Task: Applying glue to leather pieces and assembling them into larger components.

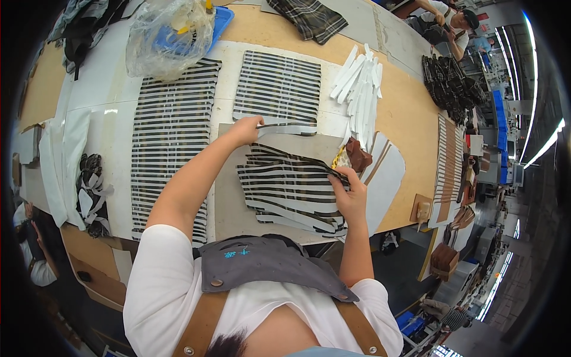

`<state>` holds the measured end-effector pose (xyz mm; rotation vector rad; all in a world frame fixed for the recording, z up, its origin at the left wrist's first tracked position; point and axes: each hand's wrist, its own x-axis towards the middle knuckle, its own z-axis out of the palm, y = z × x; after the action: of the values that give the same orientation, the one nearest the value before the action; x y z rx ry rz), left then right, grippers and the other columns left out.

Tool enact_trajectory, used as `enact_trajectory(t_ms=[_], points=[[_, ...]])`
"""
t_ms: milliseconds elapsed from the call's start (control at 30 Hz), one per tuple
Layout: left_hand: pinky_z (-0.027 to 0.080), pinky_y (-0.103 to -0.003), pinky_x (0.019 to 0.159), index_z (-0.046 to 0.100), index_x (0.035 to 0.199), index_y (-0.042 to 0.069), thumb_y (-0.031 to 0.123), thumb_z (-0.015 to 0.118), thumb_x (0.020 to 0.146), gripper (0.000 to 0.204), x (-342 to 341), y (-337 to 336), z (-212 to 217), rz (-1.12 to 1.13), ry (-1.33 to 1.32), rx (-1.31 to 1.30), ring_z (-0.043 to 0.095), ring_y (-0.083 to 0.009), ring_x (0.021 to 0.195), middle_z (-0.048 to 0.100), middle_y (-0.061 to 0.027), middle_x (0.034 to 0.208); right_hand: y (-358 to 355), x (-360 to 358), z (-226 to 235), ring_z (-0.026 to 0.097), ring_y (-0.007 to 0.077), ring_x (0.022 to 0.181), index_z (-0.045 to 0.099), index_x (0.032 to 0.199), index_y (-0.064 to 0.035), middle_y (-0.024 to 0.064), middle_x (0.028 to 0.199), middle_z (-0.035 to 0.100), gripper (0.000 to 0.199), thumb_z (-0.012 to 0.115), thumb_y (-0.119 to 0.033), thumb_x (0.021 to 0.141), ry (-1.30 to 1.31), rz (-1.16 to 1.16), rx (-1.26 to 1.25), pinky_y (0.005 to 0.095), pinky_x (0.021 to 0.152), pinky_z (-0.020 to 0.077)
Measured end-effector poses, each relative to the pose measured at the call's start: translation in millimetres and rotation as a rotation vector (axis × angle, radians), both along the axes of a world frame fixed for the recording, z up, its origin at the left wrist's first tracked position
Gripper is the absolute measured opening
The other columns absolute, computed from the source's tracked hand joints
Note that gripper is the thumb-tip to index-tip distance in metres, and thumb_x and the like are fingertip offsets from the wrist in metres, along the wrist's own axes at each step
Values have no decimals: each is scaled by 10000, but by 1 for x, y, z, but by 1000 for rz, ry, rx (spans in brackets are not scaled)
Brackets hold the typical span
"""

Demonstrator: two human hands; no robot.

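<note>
My left hand (245, 131) pinches one end of a fabric strip (286, 129), pale with dark plaid edging, which stretches out to the right. Below it lies a loose, overlapping pile of dark plaid and white strips (286, 189) on a grey board (227, 205). My right hand (352, 193) is closed on the right-hand ends of the top strips in this pile. Farther off, a neat block of similar strips (277, 89) is laid in rows, just beyond my left hand. A longer column of rows (171, 149) runs along the left.
White paper-like strips (361, 89) lie heaped at the far right, with a brown crumpled piece (358, 156) near my right hand. A clear plastic bag (166, 44) sits by a blue tray (222, 27). Plaid fabric (312, 19) lies at the back. Another person (446, 24) works at far right.
</note>
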<state>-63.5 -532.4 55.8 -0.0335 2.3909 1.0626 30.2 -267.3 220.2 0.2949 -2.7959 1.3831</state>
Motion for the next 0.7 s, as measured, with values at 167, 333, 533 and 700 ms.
enact_trajectory(t_ms=[167, 333, 533, 700], points=[[466, -404, 759, 524, 1115, 99, 60, 535, 792, 326, -12, -16, -10, -51, 207, -184, 593, -323, 888, 632, -152, 931, 6, 15, 26, 494, 57, 677, 574, 910, 4, 2, 727, 593, 138, 628, 12, 783, -91, -49, -108, 198, 627, 400], [464, -390, 759, 528, 1126, 101, 54, 549, 779, 351, -17, -41, -16, -97, 258, -306, 596, -313, 856, 627, -135, 924, 8, 26, 63, 563, 91, 708, 600, 886, 13, 51, 768, 635, 129, 618, 45, 762, -59, -23, -209, 221, 650, 437], [485, -321, 652, 562, 1133, 72, 10, 506, 741, 401, -26, -52, 6, -52, 20, 49, 600, -202, 714, 628, -79, 819, 1, 7, 13, 528, 70, 774, 579, 938, -1, 7, 822, 595, 169, 627, 29, 778, -228, -50, -546, 208, 705, 417], [474, -297, 625, 572, 1118, 42, -27, 496, 738, 394, -34, -52, 32, -114, -41, 57, 571, -172, 672, 612, -71, 793, 24, -28, -131, 560, 196, 911, 543, 1138, -2, 124, 1017, 596, 416, 656, -220, 802, -465, -61, -119, 302, 833, 434]])
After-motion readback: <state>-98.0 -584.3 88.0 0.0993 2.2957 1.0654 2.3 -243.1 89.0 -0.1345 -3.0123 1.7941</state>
